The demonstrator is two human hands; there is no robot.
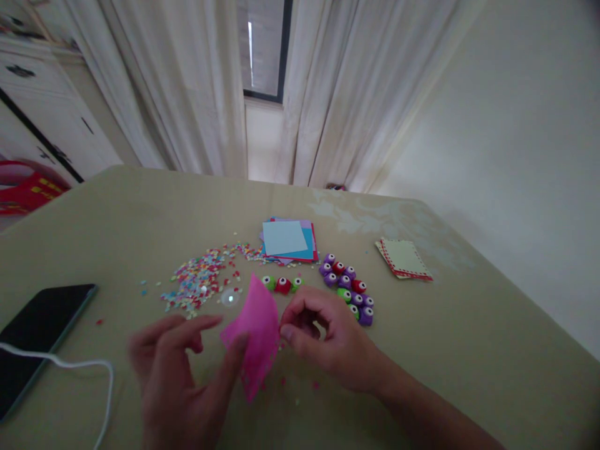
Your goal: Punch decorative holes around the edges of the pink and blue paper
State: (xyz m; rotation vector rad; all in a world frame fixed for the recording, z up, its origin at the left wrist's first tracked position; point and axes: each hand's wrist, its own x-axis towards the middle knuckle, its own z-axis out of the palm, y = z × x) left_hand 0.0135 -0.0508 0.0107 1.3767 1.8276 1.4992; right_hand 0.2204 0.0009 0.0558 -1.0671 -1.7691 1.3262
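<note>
A pink sheet of paper [255, 334] is held up over the table between both hands. My left hand [178, 375] pinches its lower left edge with thumb and fingers, a little blurred. My right hand [323, 337] grips the right edge, fingers curled in. Just behind the paper lie three small craft punches [282, 284], green, red and green. A cluster of several purple, red and green punches [347, 287] sits right of them. A scatter of coloured paper confetti [201, 281] lies to the left, near a small clear round lid [229, 297].
A stack of coloured paper squares [288, 240] lies at the middle back. A cream pad with red edging [404, 259] rests to the right. A dark phone [37, 334] with a white cable [70, 365] lies at the left edge. Curtains and a window stand behind the table.
</note>
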